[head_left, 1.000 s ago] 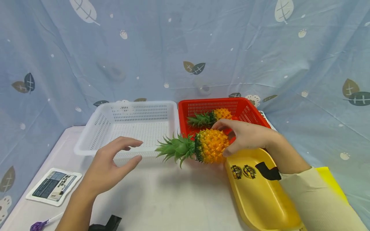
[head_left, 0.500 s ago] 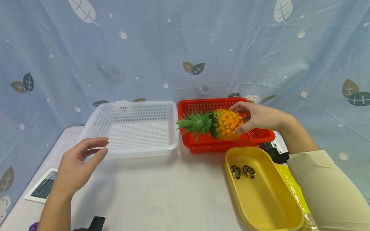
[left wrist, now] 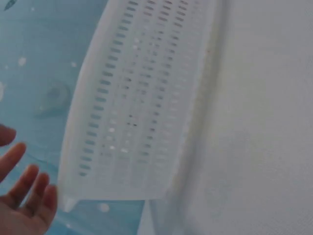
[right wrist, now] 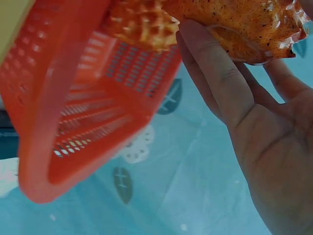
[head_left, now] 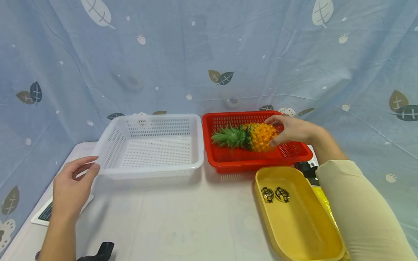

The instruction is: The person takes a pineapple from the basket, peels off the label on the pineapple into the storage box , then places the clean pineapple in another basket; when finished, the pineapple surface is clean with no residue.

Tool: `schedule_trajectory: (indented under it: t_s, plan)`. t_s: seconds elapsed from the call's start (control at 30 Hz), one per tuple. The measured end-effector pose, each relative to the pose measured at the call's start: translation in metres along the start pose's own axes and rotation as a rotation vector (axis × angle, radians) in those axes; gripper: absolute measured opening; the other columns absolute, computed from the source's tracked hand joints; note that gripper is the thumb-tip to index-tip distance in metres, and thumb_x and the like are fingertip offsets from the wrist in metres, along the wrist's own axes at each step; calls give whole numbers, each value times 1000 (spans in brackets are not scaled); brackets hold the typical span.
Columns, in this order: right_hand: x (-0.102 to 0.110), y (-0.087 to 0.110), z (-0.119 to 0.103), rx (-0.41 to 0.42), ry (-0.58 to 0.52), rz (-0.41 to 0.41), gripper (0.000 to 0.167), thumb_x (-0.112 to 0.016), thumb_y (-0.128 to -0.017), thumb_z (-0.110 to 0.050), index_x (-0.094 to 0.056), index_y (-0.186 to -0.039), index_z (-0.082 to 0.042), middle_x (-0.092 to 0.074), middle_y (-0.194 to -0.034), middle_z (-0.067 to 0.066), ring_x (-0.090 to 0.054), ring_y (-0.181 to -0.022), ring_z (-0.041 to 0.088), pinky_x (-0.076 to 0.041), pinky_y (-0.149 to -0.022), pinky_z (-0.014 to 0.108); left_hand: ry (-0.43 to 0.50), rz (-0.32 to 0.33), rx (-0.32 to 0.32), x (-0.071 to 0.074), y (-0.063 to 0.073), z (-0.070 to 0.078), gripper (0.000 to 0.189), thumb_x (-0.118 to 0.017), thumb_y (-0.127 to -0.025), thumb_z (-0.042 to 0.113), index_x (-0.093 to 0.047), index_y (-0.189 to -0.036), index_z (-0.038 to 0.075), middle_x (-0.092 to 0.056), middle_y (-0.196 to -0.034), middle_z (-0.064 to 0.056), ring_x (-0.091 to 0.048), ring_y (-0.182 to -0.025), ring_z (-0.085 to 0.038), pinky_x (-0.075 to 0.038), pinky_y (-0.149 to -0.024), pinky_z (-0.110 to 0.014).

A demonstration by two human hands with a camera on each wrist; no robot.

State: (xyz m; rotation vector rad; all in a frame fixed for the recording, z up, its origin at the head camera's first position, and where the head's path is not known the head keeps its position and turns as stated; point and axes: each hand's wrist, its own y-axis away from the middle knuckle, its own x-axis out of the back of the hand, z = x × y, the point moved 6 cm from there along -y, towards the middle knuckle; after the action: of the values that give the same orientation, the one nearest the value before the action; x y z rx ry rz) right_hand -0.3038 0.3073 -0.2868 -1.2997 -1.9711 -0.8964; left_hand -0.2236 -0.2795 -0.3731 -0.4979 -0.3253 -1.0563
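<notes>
In the head view my right hand (head_left: 292,129) grips the base of a pineapple (head_left: 261,137) with orange skin and a green leafy crown. It lies sideways, low over the red basket (head_left: 241,165); whether it touches the bottom I cannot tell. The right wrist view shows my fingers around this pineapple (right wrist: 244,29), with a second pineapple (right wrist: 142,22) inside the basket beyond it. From the head that second one is almost wholly hidden behind the first. My left hand (head_left: 72,185) hovers by the near left corner of the white basket (head_left: 150,169), fingers relaxed, holding nothing.
A yellow tub (head_left: 297,217) with two dark stickers stands at the right, in front of the red basket. Beside it a yellow packet (head_left: 324,201) is partly covered by the sleeve. At the left a white flat pack (head_left: 42,215) lies under the left forearm.
My right hand has carried the pineapple back and right from above the table to the red basket, then lowered it. The left hand has drawn away to the left.
</notes>
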Motion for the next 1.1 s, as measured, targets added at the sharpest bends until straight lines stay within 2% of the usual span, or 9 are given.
schedule_trajectory:
  t_s: [0.1, 0.2, 0.27, 0.37, 0.43, 0.53, 0.63, 0.8, 1.1]
  plan:
    - [-5, -5, 7, -22, -23, -25, 79, -81, -85, -17, -39, -151, -6, -36, -154, 28, -41, -137, 48, -46, -107, 65, 0, 27, 136, 1, -6, -11, 43, -60, -102, 37, -63, -143, 23, -49, -148, -4, -55, -119, -9, -43, -70, -3]
    - [-11, -8, 15, -53, -29, -36, 78, -81, -85, -17, -39, -151, -9, -33, -157, 27, -38, -139, 48, -46, -107, 65, -2, 43, 219, 0, -11, -19, 47, -58, -102, 39, -59, -146, 24, -43, -156, -7, -51, -133, -27, -46, -68, -6]
    - [-14, -11, 20, -62, -29, -36, 78, -80, -84, -15, -39, -150, -9, -33, -156, 27, -39, -138, 49, -47, -106, 65, -11, 39, 246, -1, -14, -24, 51, -58, -102, 38, -54, -150, 22, -40, -159, -8, -48, -139, -32, -56, -81, -17]
    - [-19, -16, 26, -74, -26, -35, 77, -80, -83, -16, -41, -149, -10, -34, -156, 26, -41, -137, 48, -47, -107, 63, -7, 10, 274, -4, -17, -30, 58, -57, -103, 36, -44, -157, 19, -38, -161, -9, -47, -138, -29, -56, -98, -30]
    - [-22, -19, 30, -78, -30, -42, 77, -80, -83, -15, -41, -149, -9, -34, -156, 27, -40, -137, 48, -48, -107, 63, 10, -19, 286, -7, -19, -35, 63, -58, -103, 35, -38, -160, 18, -37, -160, -11, -51, -130, -24, -56, -102, -28]
    - [-26, -22, 34, -82, -35, -57, 77, -81, -83, -15, -42, -149, -8, -35, -155, 28, -42, -136, 47, -51, -106, 58, 72, -56, 313, -12, -21, -43, 67, -58, -103, 35, -33, -162, 18, -37, -158, -13, -55, -112, -14, -56, -79, -10]
    - [-31, -25, 38, -92, -65, -83, 77, -80, -84, -13, -40, -150, -6, -33, -155, 29, -49, -131, 44, -55, -103, 52, 193, -72, 340, -17, -23, -48, 68, -60, -103, 31, -30, -163, 20, -42, -148, -11, -56, -106, -12, -55, -68, -8]
    - [-39, -26, 45, -140, -119, -112, 79, -77, -85, -10, -36, -152, -6, -29, -157, 30, -59, -119, 37, -58, -98, 46, 361, -86, 361, -27, -22, -50, 66, -61, -103, 26, -32, -162, 22, -45, -123, 10, -56, -114, -20, -60, -71, -16]
    - [-46, -28, 47, -173, -124, -127, 76, -73, -86, -6, -36, -152, -8, -30, -157, 30, -55, -117, 36, -57, -86, 35, 546, -51, 389, -29, -18, -52, 61, -61, -104, 23, -36, -159, 25, -50, -119, 12, -57, -119, -18, -60, -64, -18]
